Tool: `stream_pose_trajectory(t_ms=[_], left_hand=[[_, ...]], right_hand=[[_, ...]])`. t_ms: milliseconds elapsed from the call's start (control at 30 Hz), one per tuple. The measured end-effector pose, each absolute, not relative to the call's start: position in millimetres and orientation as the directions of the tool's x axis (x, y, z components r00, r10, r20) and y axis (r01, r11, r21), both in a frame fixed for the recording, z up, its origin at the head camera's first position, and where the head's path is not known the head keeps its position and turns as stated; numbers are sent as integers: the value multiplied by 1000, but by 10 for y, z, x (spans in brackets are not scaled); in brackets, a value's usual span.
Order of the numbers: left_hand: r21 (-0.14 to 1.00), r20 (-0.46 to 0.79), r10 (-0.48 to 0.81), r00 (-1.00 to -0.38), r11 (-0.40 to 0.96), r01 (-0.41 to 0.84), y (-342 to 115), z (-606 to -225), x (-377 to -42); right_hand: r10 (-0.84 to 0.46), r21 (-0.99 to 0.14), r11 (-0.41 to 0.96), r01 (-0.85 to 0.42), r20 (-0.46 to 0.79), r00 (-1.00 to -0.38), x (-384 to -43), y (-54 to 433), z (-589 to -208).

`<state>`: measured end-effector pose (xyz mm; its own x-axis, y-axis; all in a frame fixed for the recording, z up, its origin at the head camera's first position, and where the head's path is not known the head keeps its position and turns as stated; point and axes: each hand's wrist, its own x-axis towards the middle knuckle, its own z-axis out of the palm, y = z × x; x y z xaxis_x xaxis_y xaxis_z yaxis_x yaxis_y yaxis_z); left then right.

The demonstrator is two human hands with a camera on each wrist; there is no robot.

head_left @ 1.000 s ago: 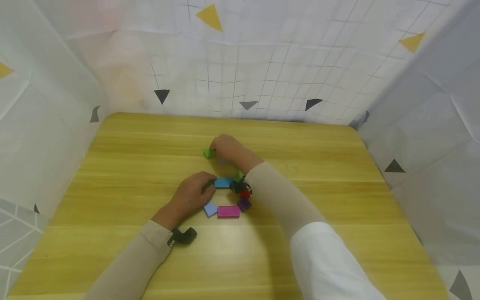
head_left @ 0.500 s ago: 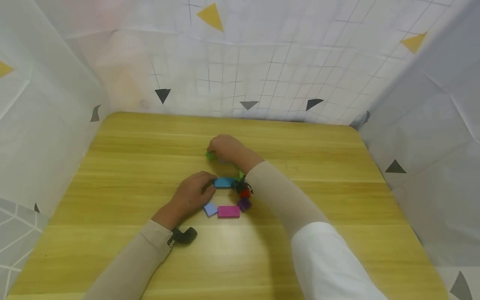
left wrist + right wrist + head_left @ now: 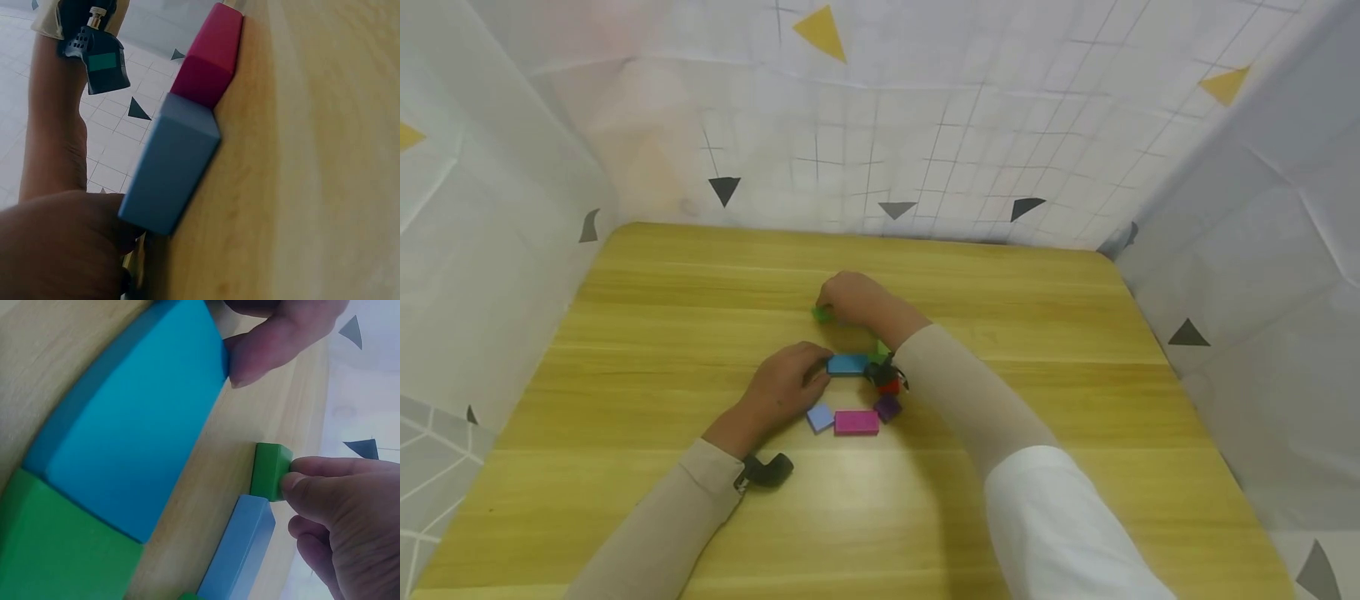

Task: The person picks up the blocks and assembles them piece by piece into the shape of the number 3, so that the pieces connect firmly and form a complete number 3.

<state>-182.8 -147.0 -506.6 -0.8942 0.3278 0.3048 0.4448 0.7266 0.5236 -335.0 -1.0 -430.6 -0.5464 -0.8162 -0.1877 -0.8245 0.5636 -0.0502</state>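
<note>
My right hand (image 3: 856,298) pinches a small green block (image 3: 272,472) between thumb and forefinger. In the right wrist view, this block stands at the end of a long light-blue block (image 3: 240,544), which my hand mostly hides in the head view. My left hand (image 3: 781,390) holds the left end of a bright blue block (image 3: 847,365) between thumb and fingers. Another green block (image 3: 69,544) meets that block's other end. In the left wrist view, a pale blue block (image 3: 172,162) lies close by the left hand, touching a magenta block (image 3: 209,56).
A purple block (image 3: 888,408) lies at the magenta block's right end, with a red block (image 3: 890,387) behind it, partly covered by the right wrist camera (image 3: 883,371). All blocks are on a wooden table (image 3: 1037,358). White patterned sheets (image 3: 925,125) enclose the back and sides.
The right hand has drawn the small green block slightly toward me and to the right, up against the light-blue block. The left hand has stayed in place on the bright blue block.
</note>
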Motion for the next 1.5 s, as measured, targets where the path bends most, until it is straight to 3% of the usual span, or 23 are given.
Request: stream_pose_trajectory(t_ms=[600,1067,1500], left_hand=[[533,270,315,-910,738,414,-1460,-5041,-1817],[534,274,304,-913,741,407,-1446,-5013,-1793],[535,290,313,-905,731,424,-1454,-5017,-1787]], right_hand=[[-839,-91,536,-839,-170,-517,-3314,40,-4323],[-854,-153,519,-841,-62,-516,-3299,167,-4368],[-898,-97,437,-894,-109,-427,-3222,146,-4366]])
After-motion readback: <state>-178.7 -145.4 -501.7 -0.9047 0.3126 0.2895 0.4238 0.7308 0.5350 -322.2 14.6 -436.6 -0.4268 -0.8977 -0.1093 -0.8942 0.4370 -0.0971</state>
